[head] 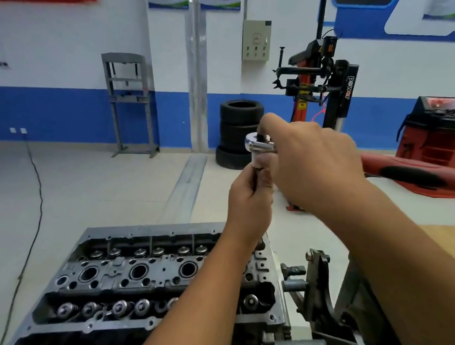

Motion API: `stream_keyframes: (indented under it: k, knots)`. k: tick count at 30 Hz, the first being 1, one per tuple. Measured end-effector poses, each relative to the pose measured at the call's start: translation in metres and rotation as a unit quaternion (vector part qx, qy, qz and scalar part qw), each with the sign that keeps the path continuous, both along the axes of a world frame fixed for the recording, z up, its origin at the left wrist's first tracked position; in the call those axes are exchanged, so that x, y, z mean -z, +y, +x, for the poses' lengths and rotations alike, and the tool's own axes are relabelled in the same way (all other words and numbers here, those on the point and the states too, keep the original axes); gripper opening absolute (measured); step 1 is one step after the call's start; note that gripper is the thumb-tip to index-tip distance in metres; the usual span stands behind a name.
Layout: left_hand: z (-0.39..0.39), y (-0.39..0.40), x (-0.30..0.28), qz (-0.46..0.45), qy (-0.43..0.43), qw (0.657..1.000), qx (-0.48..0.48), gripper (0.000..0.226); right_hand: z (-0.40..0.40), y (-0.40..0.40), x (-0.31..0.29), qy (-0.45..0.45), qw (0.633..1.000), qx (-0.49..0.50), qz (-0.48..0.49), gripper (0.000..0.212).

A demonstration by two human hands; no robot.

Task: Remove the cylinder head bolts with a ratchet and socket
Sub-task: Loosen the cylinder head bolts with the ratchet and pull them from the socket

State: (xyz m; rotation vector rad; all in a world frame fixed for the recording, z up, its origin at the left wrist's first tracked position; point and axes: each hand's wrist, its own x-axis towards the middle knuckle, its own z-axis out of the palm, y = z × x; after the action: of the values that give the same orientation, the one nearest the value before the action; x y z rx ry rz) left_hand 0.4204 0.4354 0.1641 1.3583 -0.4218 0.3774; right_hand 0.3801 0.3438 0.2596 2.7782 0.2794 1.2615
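Note:
A grey cylinder head (132, 272) sits low in the head view, valve springs and spark plug wells facing up. Above its far right end I hold a ratchet up in the air. Its chrome head (257, 142) shows between my hands, and its red and black handle (422, 175) sticks out to the right. My right hand (309, 160) grips the ratchet near the head, fingers on top. My left hand (251, 201) is closed around the dark extension bar with the socket below the ratchet head. The bar's lower end is hidden behind my left wrist.
The head is mounted on a dark engine stand (323, 315) with bars and brackets at the right. Behind stand a stack of tyres (237, 133), a tyre changer (319, 80), a red wheel balancer (450, 143) and a grey press frame (125, 101). A black cable (37, 205) runs across the floor at left.

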Motion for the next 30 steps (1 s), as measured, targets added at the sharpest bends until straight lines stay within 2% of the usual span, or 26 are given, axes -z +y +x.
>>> stream_keyframes:
  k: [2, 5, 7, 9, 10, 11, 13, 16, 18, 21, 23, 25, 26, 30]
  knots:
    - [0.000, -0.002, 0.000, 0.006, 0.006, 1.000, 0.016, 0.036, -0.005, -0.008, -0.010, 0.048, 0.999, -0.006, -0.005, 0.026]
    - [0.001, -0.004, -0.001, 0.024, 0.015, 1.000, 0.004, 0.028, -0.012, -0.005, -0.011, 0.032, 0.999, -0.015, -0.039, 0.017]
    - [0.000, -0.001, -0.002, 0.024, 0.016, 1.000, 0.004, 0.027, -0.013, -0.012, -0.024, -0.025, 0.997, -0.040, 0.056, 0.013]
    - [-0.004, 0.004, -0.003, 0.018, 0.025, 0.999, 0.018, 0.025, -0.012, -0.032, -0.050, -0.100, 0.973, -0.071, 0.196, 0.017]
    - [-0.007, 0.008, -0.002, 0.027, 0.025, 0.999, 0.028, 0.023, -0.012, -0.044, -0.062, -0.106, 0.956, -0.099, 0.254, 0.019]
    - [-0.009, 0.012, -0.003, 0.052, 0.021, 0.998, 0.040, 0.021, -0.011, -0.056, -0.069, -0.083, 0.941, -0.135, 0.300, 0.019]
    - [-0.012, 0.023, -0.006, 0.133, 0.014, 0.988, 0.074, 0.018, -0.006, -0.079, -0.064, 0.019, 0.923, -0.163, 0.348, 0.016]
    - [-0.015, 0.041, -0.017, 0.236, 0.022, 0.967, 0.093, 0.023, 0.013, -0.117, -0.010, 0.200, 0.899, -0.091, 0.379, 0.016]
    - [-0.015, 0.045, -0.019, 0.250, 0.022, 0.967, 0.030, 0.018, 0.020, -0.146, 0.039, 0.272, 0.873, -0.023, 0.404, 0.017]
    - [-0.016, 0.042, -0.009, 0.217, 0.007, 0.971, -0.099, 0.022, 0.026, -0.192, 0.102, 0.297, 0.854, 0.082, 0.419, 0.025]
    - [-0.017, 0.042, -0.002, 0.189, -0.027, 0.974, -0.120, 0.023, 0.027, -0.214, 0.130, 0.298, 0.835, 0.129, 0.444, 0.034]
    - [-0.016, 0.040, 0.003, 0.178, -0.051, 0.978, -0.100, 0.018, 0.027, -0.227, 0.151, 0.305, 0.811, 0.150, 0.477, 0.037]
    - [-0.016, 0.041, 0.005, 0.173, -0.048, 0.981, -0.075, 0.018, 0.028, -0.231, 0.160, 0.310, 0.810, 0.163, 0.470, 0.037]
    - [-0.011, 0.054, -0.001, 0.185, -0.001, 0.982, 0.035, 0.028, 0.034, -0.246, 0.178, 0.296, 0.876, 0.203, 0.321, 0.035]
